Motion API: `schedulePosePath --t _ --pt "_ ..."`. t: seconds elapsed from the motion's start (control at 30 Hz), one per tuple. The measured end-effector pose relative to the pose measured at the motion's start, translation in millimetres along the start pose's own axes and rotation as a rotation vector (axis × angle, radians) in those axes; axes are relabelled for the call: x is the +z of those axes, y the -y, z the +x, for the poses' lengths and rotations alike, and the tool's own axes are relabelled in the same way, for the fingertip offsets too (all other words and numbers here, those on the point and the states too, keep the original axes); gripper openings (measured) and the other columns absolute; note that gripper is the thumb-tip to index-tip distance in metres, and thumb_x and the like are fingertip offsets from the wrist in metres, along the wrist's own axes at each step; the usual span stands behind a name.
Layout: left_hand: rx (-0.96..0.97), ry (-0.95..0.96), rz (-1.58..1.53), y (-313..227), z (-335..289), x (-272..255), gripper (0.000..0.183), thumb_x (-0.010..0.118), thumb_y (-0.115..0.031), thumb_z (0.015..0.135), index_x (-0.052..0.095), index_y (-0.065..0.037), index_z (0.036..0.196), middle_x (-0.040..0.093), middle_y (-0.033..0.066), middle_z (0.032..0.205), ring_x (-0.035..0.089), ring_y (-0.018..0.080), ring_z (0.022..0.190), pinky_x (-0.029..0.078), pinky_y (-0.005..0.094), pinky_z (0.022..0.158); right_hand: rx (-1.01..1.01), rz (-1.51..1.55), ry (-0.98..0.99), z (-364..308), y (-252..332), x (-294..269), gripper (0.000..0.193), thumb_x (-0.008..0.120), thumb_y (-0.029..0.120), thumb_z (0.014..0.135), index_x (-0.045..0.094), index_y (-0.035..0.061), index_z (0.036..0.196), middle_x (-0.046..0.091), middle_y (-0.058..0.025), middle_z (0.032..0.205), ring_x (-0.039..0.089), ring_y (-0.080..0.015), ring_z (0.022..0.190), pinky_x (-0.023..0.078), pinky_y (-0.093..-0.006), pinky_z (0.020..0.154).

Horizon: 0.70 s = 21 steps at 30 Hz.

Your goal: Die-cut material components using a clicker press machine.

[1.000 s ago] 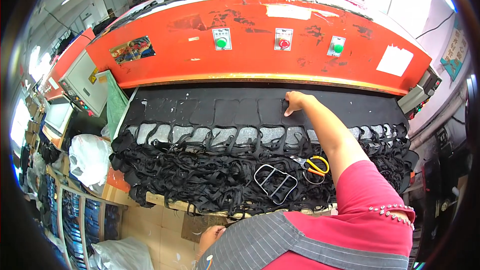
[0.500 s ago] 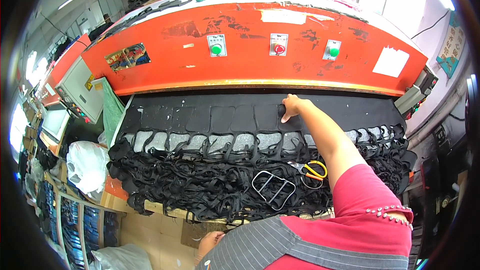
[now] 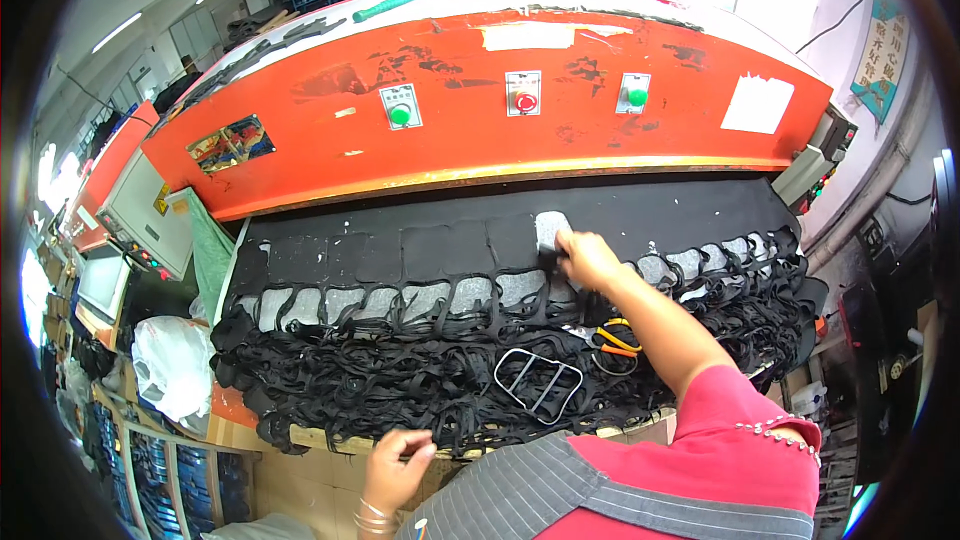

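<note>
My right hand (image 3: 588,260) pinches a dark cut-out piece (image 3: 548,256) at the near end of a pale opening (image 3: 551,226) in the black sheet (image 3: 650,212). Left of the opening, a row of rounded cut-out shapes (image 3: 428,252) lies in the sheet. My left hand (image 3: 398,465) hovers over the front edge, thumb and fingers apart, holding nothing. On the heap of black offcut strips (image 3: 400,380) rest a metal cutting die (image 3: 522,392), a rounded frame with crossbars, and scissors (image 3: 618,338) with yellow-orange handles.
An orange press beam (image 3: 450,155) spans the far side, with green and red push buttons (image 3: 525,101). Control boxes stand at both ends. A white plastic bag (image 3: 172,368) and a rack of blue pieces (image 3: 145,465) are at the left.
My right hand has lifted a cut-out piece from the sheet and drawn it nearer, baring pale backing. My left hand has risen from below the front edge. The view has shifted slightly.
</note>
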State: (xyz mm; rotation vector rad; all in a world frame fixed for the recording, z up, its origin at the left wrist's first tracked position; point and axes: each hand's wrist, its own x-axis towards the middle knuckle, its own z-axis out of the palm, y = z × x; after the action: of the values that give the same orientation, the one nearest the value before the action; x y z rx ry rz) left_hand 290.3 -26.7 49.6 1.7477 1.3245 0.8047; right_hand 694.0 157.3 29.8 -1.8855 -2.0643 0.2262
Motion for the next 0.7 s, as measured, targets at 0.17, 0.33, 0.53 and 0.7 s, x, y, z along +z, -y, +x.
schedulePosePath --t 0.17,0.33,0.53,0.7 --pt "0.378 0.130 0.133 -41.2 79.4 35.0 0.054 0.078 -0.023 0.074 0.059 -0.004 0.120 0.061 0.0146 0.110 0.059 0.0298 0.102 0.047 0.0364 0.090 -0.327 0.309 0.254 -109.0 66.9 -27.0 0.020 0.069 0.017 0.078 0.058 0.0081 0.091 0.065 -0.0149 0.082 0.063 -0.0380 0.081 0.050 -0.0455 0.068" --pt "0.404 0.283 0.015 -54.1 123.6 93.7 0.070 0.078 -0.028 0.074 0.046 -0.005 0.133 0.063 0.0172 0.111 0.061 0.0328 0.104 0.047 0.0377 0.091 -0.430 0.737 0.150 -103.0 90.6 -36.0 0.029 0.072 0.013 0.080 0.058 0.0043 0.103 0.063 -0.0105 0.094 0.063 -0.0258 0.091 0.049 -0.0356 0.082" --pt "0.539 0.000 0.170 -47.5 162.3 64.3 0.020 0.064 -0.003 0.075 0.069 -0.006 0.094 0.067 0.0124 0.085 0.066 0.0293 0.080 0.052 0.0339 0.071 0.678 1.168 0.158 44.0 21.4 -0.3 0.061 0.057 0.046 0.091 0.046 0.0028 0.132 0.048 -0.0130 0.131 0.046 -0.0242 0.120 0.040 -0.0425 0.097" --pt "0.957 -0.177 0.775 -89.7 227.9 8.6 0.010 0.063 -0.005 0.070 0.068 -0.012 0.076 0.063 0.0010 0.080 0.060 0.0221 0.084 0.042 0.0410 0.092 0.976 1.101 0.003 112.8 -2.4 34.6 0.064 0.059 0.052 0.087 0.055 0.0032 0.128 0.058 -0.0200 0.116 0.060 -0.0279 0.086 0.050 -0.0444 0.069"
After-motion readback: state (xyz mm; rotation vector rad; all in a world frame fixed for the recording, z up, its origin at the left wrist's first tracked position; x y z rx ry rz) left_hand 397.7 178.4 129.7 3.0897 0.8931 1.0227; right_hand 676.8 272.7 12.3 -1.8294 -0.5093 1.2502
